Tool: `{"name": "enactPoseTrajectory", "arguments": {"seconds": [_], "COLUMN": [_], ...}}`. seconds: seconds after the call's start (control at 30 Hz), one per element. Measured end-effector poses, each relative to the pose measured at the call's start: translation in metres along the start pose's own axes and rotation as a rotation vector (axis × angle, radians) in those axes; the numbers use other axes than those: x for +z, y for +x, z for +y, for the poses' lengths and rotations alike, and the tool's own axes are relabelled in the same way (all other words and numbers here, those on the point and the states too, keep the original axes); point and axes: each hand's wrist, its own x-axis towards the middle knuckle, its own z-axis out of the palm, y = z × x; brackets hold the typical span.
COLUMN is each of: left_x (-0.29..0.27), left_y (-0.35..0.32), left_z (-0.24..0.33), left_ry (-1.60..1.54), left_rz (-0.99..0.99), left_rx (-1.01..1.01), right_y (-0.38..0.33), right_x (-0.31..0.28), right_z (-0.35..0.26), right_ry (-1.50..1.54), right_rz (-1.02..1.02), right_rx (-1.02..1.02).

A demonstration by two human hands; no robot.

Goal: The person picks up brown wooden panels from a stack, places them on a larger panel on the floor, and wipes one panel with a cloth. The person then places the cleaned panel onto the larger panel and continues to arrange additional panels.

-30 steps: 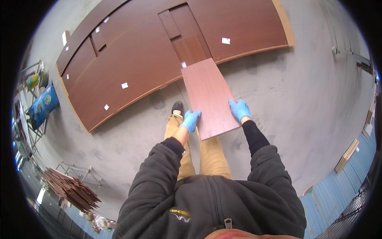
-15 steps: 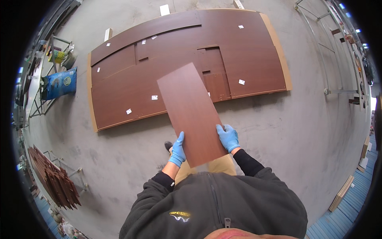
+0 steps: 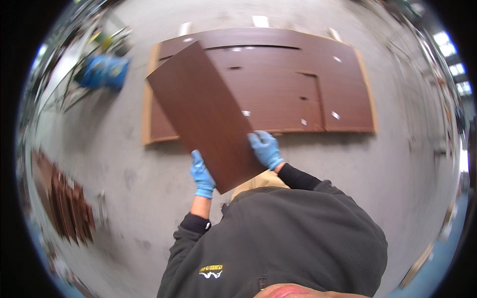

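Both of my hands, in blue gloves, hold a dark brown rectangular wood panel (image 3: 203, 116) up in front of me, its far end tilted to the left. My left hand (image 3: 202, 175) grips its left edge close to the near corner, thumb along the edge. On the opposite long edge my right hand (image 3: 266, 150) is closed, with fingers partly hidden under the panel. Beyond it lies a large stack of matching brown boards (image 3: 278, 84) with several small white labels; the held panel covers part of the stack's left side.
At the left a blue sack (image 3: 104, 72) hangs by a metal-framed bench. Several brown boards (image 3: 62, 201) stand upright on a rack at the lower left. Metal frames (image 3: 432, 94) line the right side. Grey concrete floor (image 3: 348, 169) surrounds the stack, which rests on pale blocks (image 3: 260, 21).
The panel has swung left and tilted, so its face looks darker. My view has turned left, and the stack now sits farther right in it. Both hands keep their hold.
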Motion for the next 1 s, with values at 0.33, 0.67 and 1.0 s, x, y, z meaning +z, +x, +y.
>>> {"name": "enactPoseTrajectory", "arguments": {"seconds": [0.33,0.67,1.0], "left_x": [-0.164,-0.366,-0.633], "left_y": [0.109,0.164,0.261], "left_z": [0.216,0.473,0.679], "left_ry": [0.119,-0.059,0.041], "left_rz": [0.357,0.790,0.880], "left_rx": [0.357,0.627,0.596], "right_y": [0.097,0.155,0.153], "right_x": [0.273,0.630,0.998], "right_z": [-0.136,-0.363,-0.525], "right_ry": [0.243,0.387,0.264], "right_rz": [-0.258,-0.837,-0.965], "right_rx": [-0.026,-0.016,0.063]}}
